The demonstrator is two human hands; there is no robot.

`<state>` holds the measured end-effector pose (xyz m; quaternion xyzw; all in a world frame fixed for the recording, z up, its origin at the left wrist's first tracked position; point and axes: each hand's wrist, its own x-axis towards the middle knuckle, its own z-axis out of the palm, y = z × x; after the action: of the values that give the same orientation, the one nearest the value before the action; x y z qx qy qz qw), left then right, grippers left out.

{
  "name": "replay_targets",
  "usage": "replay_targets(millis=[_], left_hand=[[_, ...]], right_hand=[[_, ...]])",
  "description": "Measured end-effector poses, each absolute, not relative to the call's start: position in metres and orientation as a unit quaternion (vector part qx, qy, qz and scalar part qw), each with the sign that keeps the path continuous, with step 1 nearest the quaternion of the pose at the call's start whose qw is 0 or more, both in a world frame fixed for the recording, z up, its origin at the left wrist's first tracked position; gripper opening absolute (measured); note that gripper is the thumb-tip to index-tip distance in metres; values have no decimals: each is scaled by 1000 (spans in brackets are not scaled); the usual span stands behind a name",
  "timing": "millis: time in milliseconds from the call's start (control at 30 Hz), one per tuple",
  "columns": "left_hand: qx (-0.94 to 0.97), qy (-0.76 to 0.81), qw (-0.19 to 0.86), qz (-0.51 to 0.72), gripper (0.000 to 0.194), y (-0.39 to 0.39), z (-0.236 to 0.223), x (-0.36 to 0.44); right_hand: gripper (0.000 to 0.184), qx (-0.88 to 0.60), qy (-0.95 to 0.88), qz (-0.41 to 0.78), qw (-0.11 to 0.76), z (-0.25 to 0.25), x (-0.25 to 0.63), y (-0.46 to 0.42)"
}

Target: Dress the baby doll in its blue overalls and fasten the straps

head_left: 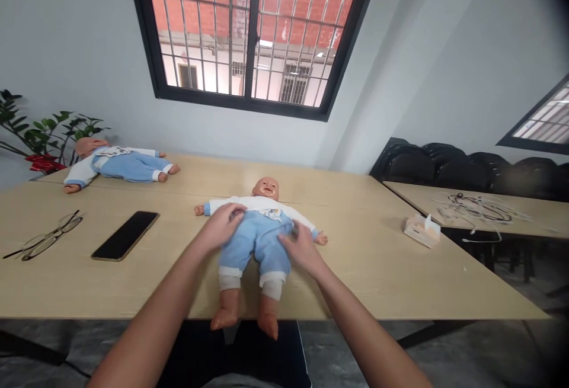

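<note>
A baby doll (265, 189) lies on its back in front of me, its head away from me and its feet over the table's near edge. It wears a white top and light blue trousers (253, 234) with white cuffs. At the trousers' waist on the left side, my left hand (224, 225) is closed with curled fingers on the cloth. My right hand (302, 247) grips the opposite side of the waist, thumb toward the doll's hip. The fingertips of both hands are partly hidden.
A second doll (128, 163) lies at the back left by a potted plant (44, 130). Eyeglasses (51, 237) and a phone (125, 236) rest on the left. To the right stand a tissue box (421, 232), another table with tangled cables (480, 207), and stacked black chairs (409, 166).
</note>
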<state>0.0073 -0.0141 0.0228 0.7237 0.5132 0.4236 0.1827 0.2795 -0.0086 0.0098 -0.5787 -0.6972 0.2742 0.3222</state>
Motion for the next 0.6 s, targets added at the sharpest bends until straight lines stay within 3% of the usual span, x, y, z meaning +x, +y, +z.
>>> replay_targets(millis=[67,133,300,367,500,600], left_hand=[[714,514,225,419,35,22,6,-12],[735,492,264,384,36,45,-8,-23],[735,477,285,388,37,64,-24,-28],[712,456,314,431,39,65,-27,-30],[702,455,351,422,36,62,-33,-35],[716,469,350,380,38,60,-34,-40]], right_hand=[[69,-558,-747,171,320,24,265,9],[67,-512,-809,121,262,42,246,29],[65,-520,-852,58,-22,79,206,70],[59,-530,-843,44,-82,88,197,76],[45,-512,-854,1,-94,92,193,78],[44,-454,-890,-15,-43,82,196,82]])
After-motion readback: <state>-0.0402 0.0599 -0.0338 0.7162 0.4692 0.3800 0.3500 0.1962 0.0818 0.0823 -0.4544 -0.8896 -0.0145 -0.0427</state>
